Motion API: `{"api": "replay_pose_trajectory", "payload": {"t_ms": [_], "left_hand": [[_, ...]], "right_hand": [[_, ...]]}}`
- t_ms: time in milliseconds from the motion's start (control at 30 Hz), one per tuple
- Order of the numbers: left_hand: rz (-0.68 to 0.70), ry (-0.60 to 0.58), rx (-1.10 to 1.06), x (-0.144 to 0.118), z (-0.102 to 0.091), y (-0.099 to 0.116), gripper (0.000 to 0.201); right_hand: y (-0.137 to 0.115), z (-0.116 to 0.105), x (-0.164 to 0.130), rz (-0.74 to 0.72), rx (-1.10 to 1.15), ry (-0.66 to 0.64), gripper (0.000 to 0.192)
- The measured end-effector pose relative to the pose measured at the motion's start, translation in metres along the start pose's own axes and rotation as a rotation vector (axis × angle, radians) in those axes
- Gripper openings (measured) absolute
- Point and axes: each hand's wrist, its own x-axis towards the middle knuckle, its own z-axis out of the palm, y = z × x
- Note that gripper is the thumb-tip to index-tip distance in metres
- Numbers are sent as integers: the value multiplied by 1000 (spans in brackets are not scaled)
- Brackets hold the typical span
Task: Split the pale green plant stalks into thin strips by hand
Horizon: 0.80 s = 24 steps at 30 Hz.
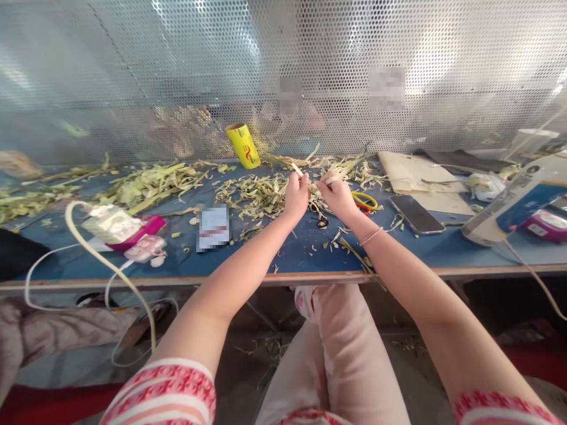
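My left hand (296, 198) and my right hand (337, 195) are both out over the blue table (292, 254), close together. Between them they pinch a thin pale strip of dried leaf (297, 170), its end sticking up past my left fingers. Under and around the hands lies a heap of pale green leaf scraps (261, 195). Yellow-handled scissors (365, 202) lie just right of my right hand. A thin bracelet sits on my right wrist.
A yellow roll (243, 145) stands at the back against a perforated metal screen (283, 65). A phone (417, 213) and a board (420, 177) lie to the right, a white device (514, 200) farther right. Pink items, a white cable (101, 254) and a card (213, 226) lie left.
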Motion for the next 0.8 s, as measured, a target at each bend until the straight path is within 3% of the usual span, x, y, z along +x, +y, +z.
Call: {"api": "replay_pose_trajectory", "payload": {"t_ms": [267,533,800], "left_hand": [[94,-42,-2,-4,-2,7,31],[2,-96,-101,-8,2,11,29],[-2,-90,-115,-12,6,9,24]], "right_hand": [[-2,-4,2,45,-23,15,21],[0,-7,9,109,3,185,20],[12,-3,11,127,74,236,21]]}}
